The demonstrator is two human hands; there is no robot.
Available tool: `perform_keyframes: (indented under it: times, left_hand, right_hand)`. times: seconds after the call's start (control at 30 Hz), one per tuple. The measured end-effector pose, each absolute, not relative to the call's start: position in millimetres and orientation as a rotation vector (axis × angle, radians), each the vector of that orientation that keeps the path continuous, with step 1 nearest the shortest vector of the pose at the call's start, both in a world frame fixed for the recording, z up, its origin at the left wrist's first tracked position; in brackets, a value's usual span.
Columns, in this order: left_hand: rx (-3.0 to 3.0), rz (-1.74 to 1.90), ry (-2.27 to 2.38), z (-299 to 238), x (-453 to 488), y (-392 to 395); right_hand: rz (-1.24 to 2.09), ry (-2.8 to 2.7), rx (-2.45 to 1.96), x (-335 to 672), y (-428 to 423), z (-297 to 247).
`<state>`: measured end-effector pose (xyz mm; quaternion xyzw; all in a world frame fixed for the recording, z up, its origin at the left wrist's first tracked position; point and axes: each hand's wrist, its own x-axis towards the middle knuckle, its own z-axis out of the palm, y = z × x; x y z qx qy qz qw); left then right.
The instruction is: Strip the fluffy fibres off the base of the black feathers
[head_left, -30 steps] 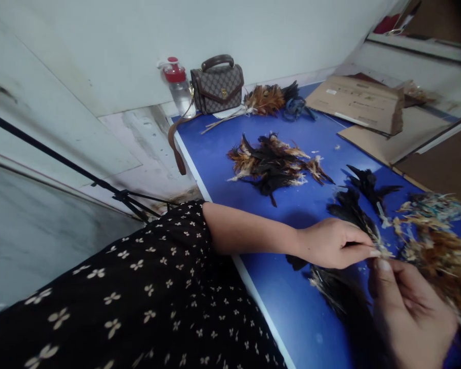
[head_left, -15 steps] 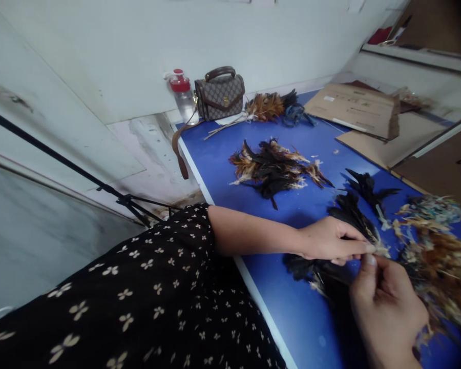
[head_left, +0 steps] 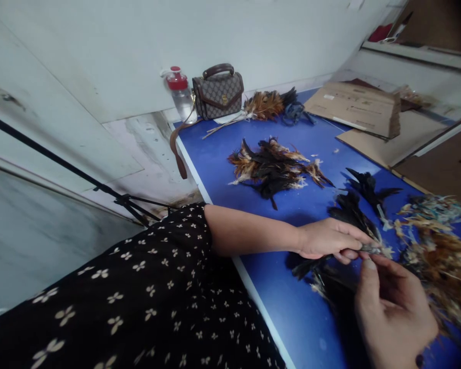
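Note:
My left hand [head_left: 330,240] lies on the blue table [head_left: 292,318] and pinches the quill ends of a small bunch of black feathers [head_left: 311,266], which trails back under the hand. My right hand [head_left: 392,312] comes up from the lower right, thumb and forefinger closed on the same quill ends right at the left fingertips. More black feathers [head_left: 355,210] lie just beyond the hands. A loose heap of brown and tan feathers [head_left: 441,266] spreads to the right of the right hand.
A pile of black and orange feathers [head_left: 272,166] sits mid-table. At the far end stand a water bottle [head_left: 180,95], a small handbag [head_left: 218,95] and a feather bundle [head_left: 267,105]. Flat cardboard [head_left: 359,107] lies at the back right. The table's left edge runs beside my arm.
My left fingers have curled lower over the quill ends, and the black feathers now trail beneath that hand. My right hand stayed at the fingertips, shifting slightly.

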<state>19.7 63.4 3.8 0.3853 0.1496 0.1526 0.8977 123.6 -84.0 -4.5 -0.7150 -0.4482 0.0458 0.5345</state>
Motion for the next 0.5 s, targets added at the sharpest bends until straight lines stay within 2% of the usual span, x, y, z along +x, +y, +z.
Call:
perform_keyframes:
  times: [0.27,0.5]
  left_hand:
    - [1.088,0.304,0.27,-0.1,11.6,61.4]
    - [1.489,0.445,0.29,2.3,11.2,65.8]
  right_hand:
    - [0.155,-0.826,-1.742,125.1,-83.5,-4.7]
    - [0.283,-0.812,-1.753,134.4,-86.5,-5.1]
